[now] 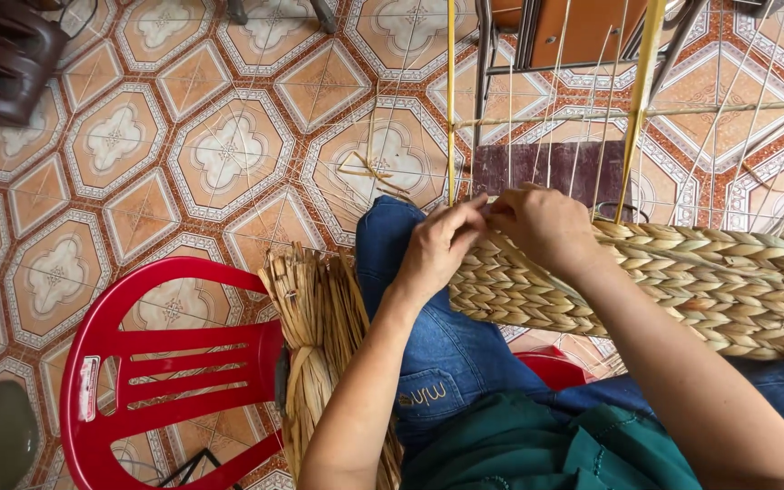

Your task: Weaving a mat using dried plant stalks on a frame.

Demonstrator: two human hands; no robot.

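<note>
- A woven mat [682, 281] of pale dried fibre is seen across the right of the frame, laid over a knee clad in blue jeans [428, 345].
- The left hand [437, 249] is pressed to the mat's upper left edge at centre frame, its fingers pinched together on a fibre strand.
- The right hand [546, 227] is set just beside it, touching, fingers curled and pinching the same spot; the mat runs off to the right beneath its wrist.
- Thin upright strands [537, 118] are stretched above the mat, between yellow rods [639, 100].
- A bundle of dried fibre [319, 345] is rested on a red plastic chair [129, 363] at lower left, on the patterned tile floor [138, 136].
</note>
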